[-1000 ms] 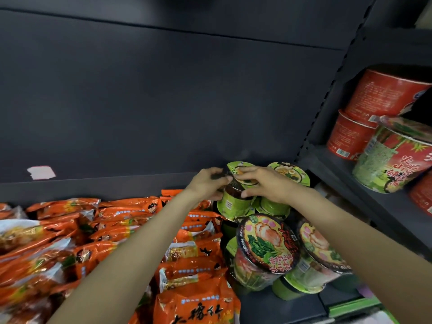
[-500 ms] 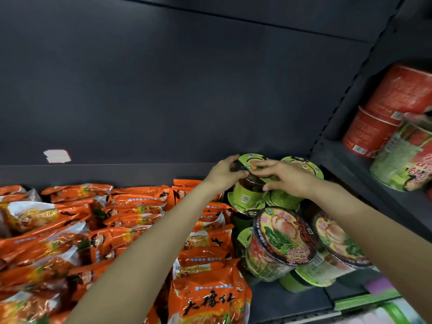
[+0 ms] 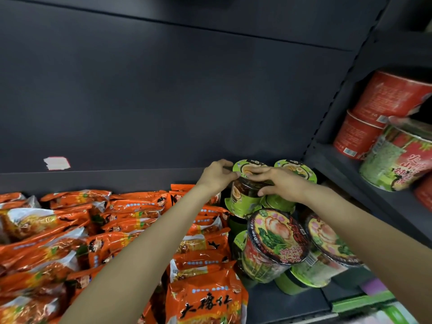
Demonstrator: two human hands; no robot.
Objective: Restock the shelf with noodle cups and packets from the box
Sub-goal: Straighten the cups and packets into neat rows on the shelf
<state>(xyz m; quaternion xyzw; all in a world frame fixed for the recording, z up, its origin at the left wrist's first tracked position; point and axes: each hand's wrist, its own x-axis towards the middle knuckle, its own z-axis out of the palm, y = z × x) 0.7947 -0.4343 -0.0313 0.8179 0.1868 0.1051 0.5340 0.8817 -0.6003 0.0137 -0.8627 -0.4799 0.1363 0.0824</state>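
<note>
Both hands meet on a green noodle cup [image 3: 245,195] at the far end of a dark store shelf [image 3: 287,302], where a restocking job is under way. The left hand [image 3: 216,176] cups the cup's left side near the rim, and the right hand [image 3: 278,183] lies across its lid and right flank, fingers [image 3: 253,172] curled onto the foil top. The cup sits tilted on top of another green cup, touching a second green-lidded cup [image 3: 295,170] just to its right.

The step in hand appears to be seating this cup in the back row of a two-tier stack. Nearer, two larger cups with pork-and-greens lids [image 3: 277,237] lean on their sides. Orange noodle packets [image 3: 131,216] fill the shelf's left half in overlapping rows. Red tubs [image 3: 392,94] stand on the neighbouring shelf at far right. The supply box is out of view.

The next move likely calls for levelling the cup so that it rests square on the one beneath, then letting go gently; a tilted stack this close to its neighbours could topple.
</note>
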